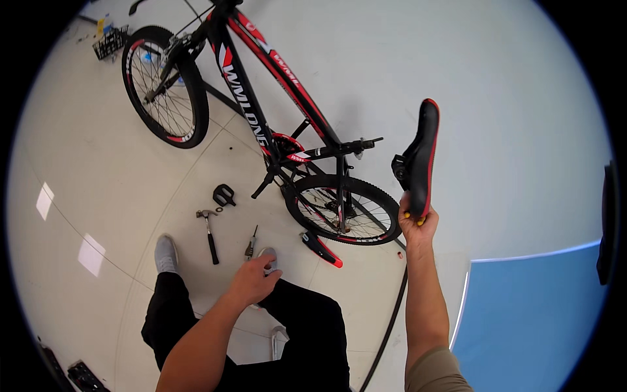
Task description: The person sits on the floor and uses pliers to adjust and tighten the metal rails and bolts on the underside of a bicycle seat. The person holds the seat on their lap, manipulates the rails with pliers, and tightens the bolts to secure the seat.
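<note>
My right hand (418, 228) grips a black bicycle saddle (424, 153) with red edging by its lower end, holding it up on its side. A clamp (400, 167) shows on the saddle's underside, and small yellow bits show by my fingers. Over my bent knee, my left hand (253, 281) is empty, its fingers loosely bent and apart. Just beyond it lies a screwdriver (251, 243). A black and red bicycle (287, 124) stands in front of me, without a saddle on its seat tube (362, 146).
A hammer (210, 236), a black pedal (223, 195) and a small ring (219, 210) lie on the tiled floor. Near the rear wheel (344, 209) is a black and red mudguard-like piece (321, 249). A black basket (110, 43) sits far left; a blue panel (529, 320) is at right.
</note>
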{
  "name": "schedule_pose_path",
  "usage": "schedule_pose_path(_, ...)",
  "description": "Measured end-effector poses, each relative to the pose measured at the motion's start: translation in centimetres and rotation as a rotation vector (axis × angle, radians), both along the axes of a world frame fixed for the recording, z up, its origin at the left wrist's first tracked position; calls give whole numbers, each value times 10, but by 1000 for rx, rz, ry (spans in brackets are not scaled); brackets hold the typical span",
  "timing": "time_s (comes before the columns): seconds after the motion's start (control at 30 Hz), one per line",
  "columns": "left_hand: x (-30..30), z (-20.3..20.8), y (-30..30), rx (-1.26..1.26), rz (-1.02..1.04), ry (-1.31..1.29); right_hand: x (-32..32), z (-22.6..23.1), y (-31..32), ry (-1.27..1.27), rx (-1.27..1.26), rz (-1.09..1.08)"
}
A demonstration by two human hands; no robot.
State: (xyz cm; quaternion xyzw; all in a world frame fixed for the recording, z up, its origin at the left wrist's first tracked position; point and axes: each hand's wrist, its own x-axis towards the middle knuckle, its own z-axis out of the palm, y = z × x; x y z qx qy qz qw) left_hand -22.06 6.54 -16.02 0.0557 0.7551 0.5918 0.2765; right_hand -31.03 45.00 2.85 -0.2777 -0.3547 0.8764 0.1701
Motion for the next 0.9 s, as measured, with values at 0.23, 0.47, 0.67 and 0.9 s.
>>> schedule_pose_path(0.23, -28, 5, -1, 19, 151, -100, -42, -17, 14, -85, 211, -62)
schedule_pose_path(0.47, -35, 8, 11, 49, 94, -192, -63, -16, 8, -99, 252, 15)
schedule_pose_path(0.67, -35, 8, 13, 63, 110, -181, -65, -8, 16, -111, 329, 115)
schedule_pose_path(0.9, -30, 12, 12, 76, 113, -191, -72, 25, 4, -204, 515, 217)
